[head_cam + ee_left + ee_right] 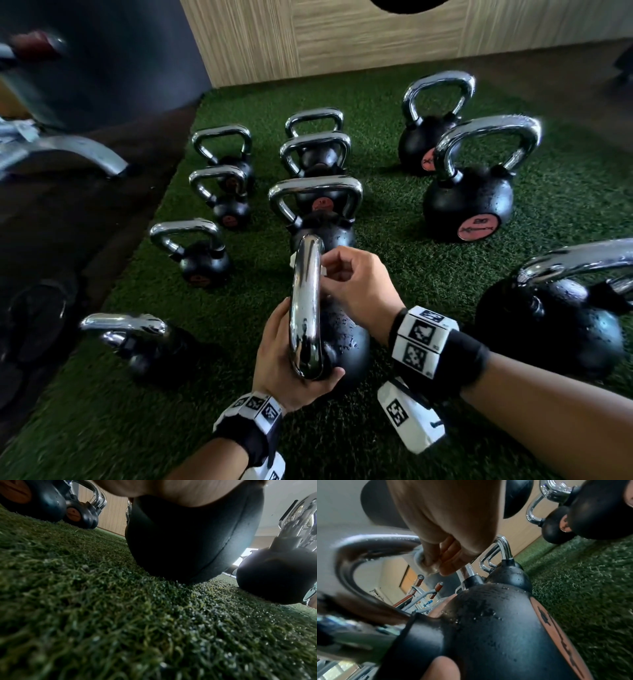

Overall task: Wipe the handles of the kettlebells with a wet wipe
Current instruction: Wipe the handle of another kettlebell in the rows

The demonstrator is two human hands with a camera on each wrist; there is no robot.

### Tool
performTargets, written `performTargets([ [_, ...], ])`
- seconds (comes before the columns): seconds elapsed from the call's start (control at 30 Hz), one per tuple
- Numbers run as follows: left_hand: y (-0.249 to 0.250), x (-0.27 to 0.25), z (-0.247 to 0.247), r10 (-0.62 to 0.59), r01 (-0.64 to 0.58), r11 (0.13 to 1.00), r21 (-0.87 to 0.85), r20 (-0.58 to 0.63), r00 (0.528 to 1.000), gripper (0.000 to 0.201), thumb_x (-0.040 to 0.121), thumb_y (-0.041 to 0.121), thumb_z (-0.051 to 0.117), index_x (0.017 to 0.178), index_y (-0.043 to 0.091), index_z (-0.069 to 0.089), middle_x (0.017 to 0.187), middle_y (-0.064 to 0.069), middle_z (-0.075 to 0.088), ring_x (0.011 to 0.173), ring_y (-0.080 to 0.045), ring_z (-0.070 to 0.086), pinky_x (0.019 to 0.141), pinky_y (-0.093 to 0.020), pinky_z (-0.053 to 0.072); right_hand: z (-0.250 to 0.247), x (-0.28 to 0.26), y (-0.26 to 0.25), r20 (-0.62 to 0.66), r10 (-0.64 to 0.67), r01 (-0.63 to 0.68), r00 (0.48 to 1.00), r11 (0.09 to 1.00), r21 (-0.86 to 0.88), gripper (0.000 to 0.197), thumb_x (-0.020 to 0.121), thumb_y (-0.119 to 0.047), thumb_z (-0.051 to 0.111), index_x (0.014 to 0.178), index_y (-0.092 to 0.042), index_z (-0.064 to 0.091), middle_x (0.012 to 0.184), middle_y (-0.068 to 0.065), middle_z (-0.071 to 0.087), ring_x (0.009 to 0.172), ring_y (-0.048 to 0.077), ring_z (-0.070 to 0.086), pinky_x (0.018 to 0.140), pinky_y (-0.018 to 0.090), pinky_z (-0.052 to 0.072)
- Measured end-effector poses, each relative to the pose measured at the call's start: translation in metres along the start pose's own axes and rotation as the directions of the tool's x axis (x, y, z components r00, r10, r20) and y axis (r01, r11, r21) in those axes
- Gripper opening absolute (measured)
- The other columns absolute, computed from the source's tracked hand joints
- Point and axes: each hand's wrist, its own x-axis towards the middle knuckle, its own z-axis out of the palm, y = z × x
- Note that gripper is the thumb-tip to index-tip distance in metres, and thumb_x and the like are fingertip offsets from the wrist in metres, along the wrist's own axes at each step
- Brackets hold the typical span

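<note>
A black kettlebell (346, 346) with a chrome handle (306, 308) stands on the green turf right in front of me. My left hand (291, 359) grips the near end of that handle, thumb curled under it. My right hand (352, 277) pinches a white wet wipe (294, 261) against the far upper part of the handle. In the right wrist view the fingers (447, 559) press the wipe (421, 559) onto the chrome bar (368, 547); the black bell (496, 628) is speckled with droplets. The left wrist view shows only the bell's underside (188, 540) on the turf.
Several more chrome-handled kettlebells stand on the turf (394, 226): small ones (205, 263) to the left, a row (315, 202) straight ahead, large ones (469, 205) to the right and one (555, 325) close by my right forearm. A wooden wall panel (376, 37) closes the back.
</note>
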Motion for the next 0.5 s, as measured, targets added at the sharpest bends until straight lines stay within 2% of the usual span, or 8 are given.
performTargets([
  [0.07, 0.003, 0.001, -0.002, 0.008, -0.008, 1.000, -0.015, -0.010, 1.000, 0.092, 0.066, 0.092, 0.058, 0.135, 0.036, 0.035, 0.123, 0.012, 0.052, 0.114, -0.020, 0.057, 0.106, -0.016, 0.038, 0.001, 0.000, 0.003, -0.073, -0.051, 0.042, 0.996, 0.991, -0.130, 0.014, 0.075, -0.017, 0.085, 0.080, -0.020, 0.072, 0.073, -0.007, 0.073, 0.061, -0.002, 0.061, 0.060, 0.015, 0.051],
  [0.13, 0.005, 0.002, -0.003, 0.034, -0.034, 0.999, -0.023, -0.014, 0.999, 0.091, 0.067, 0.091, 0.059, 0.136, 0.037, 0.034, 0.123, 0.018, 0.049, 0.115, -0.019, 0.056, 0.104, -0.020, 0.040, 0.004, -0.005, 0.006, -0.111, -0.101, 0.078, 0.989, 0.977, -0.199, 0.017, 0.073, -0.027, 0.084, 0.073, -0.025, 0.067, 0.066, -0.011, 0.069, 0.057, -0.003, 0.058, 0.054, 0.007, 0.043],
  [0.2, 0.007, 0.003, -0.005, 0.044, -0.044, 0.998, -0.037, -0.009, 0.999, 0.091, 0.067, 0.090, 0.059, 0.137, 0.038, 0.033, 0.124, 0.021, 0.047, 0.116, -0.019, 0.055, 0.102, -0.023, 0.042, 0.006, -0.007, 0.005, -0.118, -0.170, 0.135, 0.978, 0.956, -0.260, 0.020, 0.073, -0.028, 0.081, 0.069, -0.025, 0.062, 0.061, -0.012, 0.064, 0.059, -0.003, 0.058, 0.054, 0.006, 0.040],
  [0.27, 0.009, 0.003, -0.007, 0.039, -0.039, 0.999, -0.031, -0.002, 0.999, 0.091, 0.067, 0.091, 0.059, 0.137, 0.039, 0.033, 0.126, 0.013, 0.049, 0.115, -0.019, 0.055, 0.100, -0.022, 0.042, 0.008, -0.001, 0.001, -0.120, -0.219, 0.171, 0.968, 0.932, -0.318, 0.025, 0.074, -0.021, 0.081, 0.067, -0.024, 0.057, 0.058, -0.012, 0.058, 0.058, -0.004, 0.055, 0.054, 0.006, 0.039],
  [0.33, 0.011, 0.004, -0.008, 0.015, -0.015, 0.999, -0.042, 0.003, 1.000, 0.091, 0.065, 0.092, 0.059, 0.137, 0.042, 0.032, 0.128, 0.011, 0.049, 0.116, -0.018, 0.056, 0.102, -0.019, 0.041, 0.011, 0.007, -0.004, -0.140, -0.219, 0.154, 0.966, 0.916, -0.370, 0.030, 0.076, -0.022, 0.079, 0.064, -0.022, 0.051, 0.055, -0.011, 0.053, 0.054, -0.002, 0.052, 0.051, 0.008, 0.037],
  [0.43, 0.015, 0.005, -0.010, 0.006, -0.005, 0.999, -0.033, 0.030, 1.000, 0.095, 0.063, 0.092, 0.060, 0.140, 0.044, 0.029, 0.135, 0.014, 0.047, 0.121, -0.022, 0.059, 0.106, -0.026, 0.045, 0.017, 0.011, -0.003, -0.188, -0.183, 0.103, 0.965, 0.923, -0.371, 0.040, 0.076, -0.031, 0.080, 0.058, -0.023, 0.045, 0.053, -0.009, 0.053, 0.048, 0.001, 0.048, 0.049, 0.009, 0.037],
  [0.5, 0.017, 0.006, -0.011, 0.028, -0.027, 0.999, -0.020, 0.042, 0.999, 0.098, 0.065, 0.090, 0.060, 0.144, 0.044, 0.027, 0.140, 0.021, 0.043, 0.124, -0.022, 0.057, 0.110, -0.022, 0.041, 0.017, 0.013, 0.001, -0.228, -0.152, 0.065, 0.962, 0.935, -0.349, 0.042, 0.075, -0.023, 0.080, 0.054, -0.025, 0.044, 0.050, -0.011, 0.051, 0.051, -0.004, 0.052, 0.049, 0.006, 0.036],
])
